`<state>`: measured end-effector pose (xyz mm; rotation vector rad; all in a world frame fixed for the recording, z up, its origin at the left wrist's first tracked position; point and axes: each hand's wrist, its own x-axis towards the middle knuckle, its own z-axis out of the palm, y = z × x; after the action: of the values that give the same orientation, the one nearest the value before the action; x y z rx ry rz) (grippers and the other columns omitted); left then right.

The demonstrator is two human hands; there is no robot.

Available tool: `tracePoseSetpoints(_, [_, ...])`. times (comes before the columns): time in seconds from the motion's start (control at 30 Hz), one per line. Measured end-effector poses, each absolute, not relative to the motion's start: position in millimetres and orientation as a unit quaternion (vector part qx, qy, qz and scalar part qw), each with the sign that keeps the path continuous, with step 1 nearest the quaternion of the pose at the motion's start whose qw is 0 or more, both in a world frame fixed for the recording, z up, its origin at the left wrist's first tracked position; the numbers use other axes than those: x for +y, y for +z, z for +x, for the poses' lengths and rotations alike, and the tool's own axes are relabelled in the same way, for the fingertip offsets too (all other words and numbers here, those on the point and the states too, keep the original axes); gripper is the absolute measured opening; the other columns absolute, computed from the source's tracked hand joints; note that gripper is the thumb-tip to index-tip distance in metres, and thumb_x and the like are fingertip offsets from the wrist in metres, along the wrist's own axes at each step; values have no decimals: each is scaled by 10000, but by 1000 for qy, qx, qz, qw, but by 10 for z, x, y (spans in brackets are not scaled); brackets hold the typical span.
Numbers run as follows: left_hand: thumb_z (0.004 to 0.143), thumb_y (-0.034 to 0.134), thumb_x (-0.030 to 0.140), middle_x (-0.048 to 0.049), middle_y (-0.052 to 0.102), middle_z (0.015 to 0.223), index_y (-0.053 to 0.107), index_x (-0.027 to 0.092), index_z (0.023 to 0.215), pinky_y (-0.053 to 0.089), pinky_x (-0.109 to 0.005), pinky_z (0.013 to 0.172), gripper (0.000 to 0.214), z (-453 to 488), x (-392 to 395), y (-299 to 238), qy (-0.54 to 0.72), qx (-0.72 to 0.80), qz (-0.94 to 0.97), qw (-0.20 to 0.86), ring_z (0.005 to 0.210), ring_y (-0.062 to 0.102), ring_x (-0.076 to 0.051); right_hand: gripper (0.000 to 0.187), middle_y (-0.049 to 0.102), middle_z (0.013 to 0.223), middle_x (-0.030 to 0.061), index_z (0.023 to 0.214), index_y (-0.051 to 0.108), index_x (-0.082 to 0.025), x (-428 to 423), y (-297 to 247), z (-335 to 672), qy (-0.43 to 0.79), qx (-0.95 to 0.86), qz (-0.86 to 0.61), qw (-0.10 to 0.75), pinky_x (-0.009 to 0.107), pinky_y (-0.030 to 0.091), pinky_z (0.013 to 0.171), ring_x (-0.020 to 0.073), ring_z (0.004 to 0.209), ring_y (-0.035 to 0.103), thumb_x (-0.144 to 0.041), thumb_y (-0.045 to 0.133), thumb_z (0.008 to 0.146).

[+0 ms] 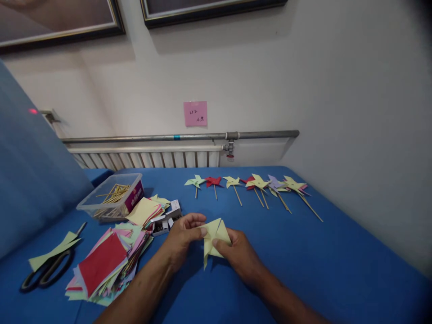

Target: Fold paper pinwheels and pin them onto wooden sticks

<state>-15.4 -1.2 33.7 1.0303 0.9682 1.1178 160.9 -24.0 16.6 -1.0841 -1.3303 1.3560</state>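
Note:
Between my hands is a pale yellow square of paper (216, 231), slit from its corners and partly bent into a pinwheel shape. My left hand (185, 234) pinches its left edge with thumb and fingers. On the right side, my right hand (239, 252) grips the sheet, thumb pressed on the front near the middle and fingers behind. The paper hangs above the blue table. Just beyond my left hand lies a small open box (165, 222) with dark little pieces in it, too small to make out.
Several finished pinwheels on sticks (232, 182) lie across the table's far side. At left stand a clear plastic tub (84, 204) of wooden sticks and stacks of coloured paper (104, 261). Black-handled scissors (56, 270) lie under a green paper strip. A radiator (148, 159) and wall are behind.

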Motion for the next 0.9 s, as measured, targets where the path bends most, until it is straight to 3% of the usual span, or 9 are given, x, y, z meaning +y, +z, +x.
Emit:
tracePoseSetpoints(0.17, [674, 738, 168, -6, 707, 799, 738, 187, 867, 443, -246, 676, 194, -204, -83, 415, 370, 441, 663, 478, 752, 601, -163, 170, 705, 715, -11, 837, 790, -189, -287, 207, 1640, 506, -601, -456, 418, 251, 385, 593, 158, 631, 540, -266, 650, 783])
tracePoseSetpoints(0.3, [720, 661, 149, 17, 691, 780, 706, 200, 829, 427, -239, 654, 129, -179, -140, 442, 332, 439, 691, 469, 714, 584, -151, 103, 667, 647, -16, 717, 753, -202, -306, 203, 1664, 475, -626, -454, 419, 251, 350, 569, 153, 611, 507, -258, 686, 771])
tracePoseSetpoints(0.47, [696, 610, 102, 35, 665, 750, 676, 204, 796, 396, -226, 612, 157, -152, -140, 417, 324, 436, 688, 481, 665, 558, -131, 110, 667, 646, -13, 721, 759, -207, -307, 180, 1670, 474, -635, -456, 405, 267, 365, 585, 164, 618, 522, -275, 692, 776])
tracePoseSetpoints(0.6, [641, 661, 112, 41, 628, 695, 649, 191, 749, 375, -214, 576, 134, -143, -113, 404, 368, 421, 630, 539, 617, 524, -114, 154, 672, 689, -9, 774, 749, -193, -280, 226, 1690, 509, -609, -457, 402, 272, 391, 606, 168, 645, 543, -341, 723, 805])
tracePoseSetpoints(0.77, [537, 810, 182, -34, 743, 783, 716, 156, 848, 498, -271, 690, 325, -119, -52, 424, 470, 385, 490, 626, 685, 646, -169, 479, 751, 893, 47, 1001, 738, -197, -226, 266, 1702, 599, -462, -378, 534, 324, 511, 787, 215, 813, 656, -652, 741, 852])
tracePoseSetpoints(0.9, [521, 831, 186, -73, 792, 838, 751, 136, 926, 539, -304, 736, 416, -43, -40, 388, 557, 372, 401, 624, 751, 708, -215, 499, 792, 1122, 99, 1127, 736, -217, -235, 167, 1581, 652, -417, -318, 547, 399, 530, 956, 276, 1024, 719, -588, 838, 808])
